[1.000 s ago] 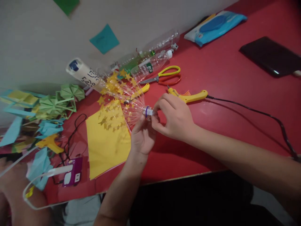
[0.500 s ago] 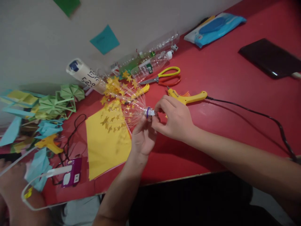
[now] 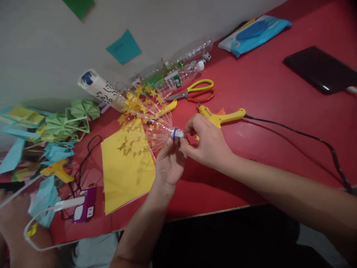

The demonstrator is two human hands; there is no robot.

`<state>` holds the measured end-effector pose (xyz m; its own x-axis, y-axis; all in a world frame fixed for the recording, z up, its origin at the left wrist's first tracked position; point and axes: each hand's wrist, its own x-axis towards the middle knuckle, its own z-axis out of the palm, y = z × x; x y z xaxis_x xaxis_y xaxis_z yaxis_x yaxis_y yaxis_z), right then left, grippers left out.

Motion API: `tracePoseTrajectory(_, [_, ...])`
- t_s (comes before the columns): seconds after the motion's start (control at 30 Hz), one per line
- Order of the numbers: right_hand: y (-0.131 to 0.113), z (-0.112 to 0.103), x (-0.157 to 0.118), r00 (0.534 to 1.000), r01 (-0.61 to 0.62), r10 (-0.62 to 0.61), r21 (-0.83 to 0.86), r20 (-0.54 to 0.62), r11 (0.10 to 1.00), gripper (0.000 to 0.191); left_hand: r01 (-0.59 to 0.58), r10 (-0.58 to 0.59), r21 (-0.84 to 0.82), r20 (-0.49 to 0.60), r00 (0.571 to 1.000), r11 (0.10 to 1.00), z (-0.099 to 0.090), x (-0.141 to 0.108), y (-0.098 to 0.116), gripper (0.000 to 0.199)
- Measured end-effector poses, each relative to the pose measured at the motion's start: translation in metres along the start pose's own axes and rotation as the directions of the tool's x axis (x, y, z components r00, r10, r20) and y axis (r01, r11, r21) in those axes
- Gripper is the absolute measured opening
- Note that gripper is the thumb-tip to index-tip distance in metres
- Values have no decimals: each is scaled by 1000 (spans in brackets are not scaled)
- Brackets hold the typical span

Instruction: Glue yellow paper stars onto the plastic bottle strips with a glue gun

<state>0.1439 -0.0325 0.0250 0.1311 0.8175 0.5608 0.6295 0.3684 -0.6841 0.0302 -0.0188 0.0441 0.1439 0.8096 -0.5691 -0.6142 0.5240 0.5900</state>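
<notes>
A clear plastic bottle cut into thin strips lies sideways above the table, its strips fanned out to the left and tipped with small yellow paper stars. A purple band rings its neck. My left hand grips the neck from below, fingers closed. My right hand pinches at the whitish mouth end of the neck with thumb and index finger; what exactly lies between the fingertips is hard to make out. One loose yellow star shows beside the right hand.
Behind my right hand lies a yellow glue gun with its cord. Scissors, a yellow cutter and plastic bottles are farther back. Yellow paper, a purple power strip and another person's arm are left.
Both hands stay at the bottle neck. My right hand's fingers have shifted very slightly at the mouth end, and the starred strips have swayed a little.
</notes>
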Motion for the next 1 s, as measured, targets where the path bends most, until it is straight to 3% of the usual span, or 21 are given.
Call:
tracePoseTrajectory(0.2, [4,1,-1,995,100,-98,-74,35,992,22,19,-18,-9,43,999,1000,-1,1,0,49])
tracePoseTrajectory(0.33, [6,1,-1,990,125,-117,-95,82,988,18,30,-29,-8,25,999,1000,1,1,-2,49])
tracePoseTrajectory(0.57, [7,2,0,989,139,-135,-65,64,988,18,34,-34,1,-1,999,999,2,1,-1,49])
tracePoseTrajectory(1.0, [4,0,2,993,-18,16,16,119,1000,5,33,-33,-14,-41,999,999,3,1,-3,45])
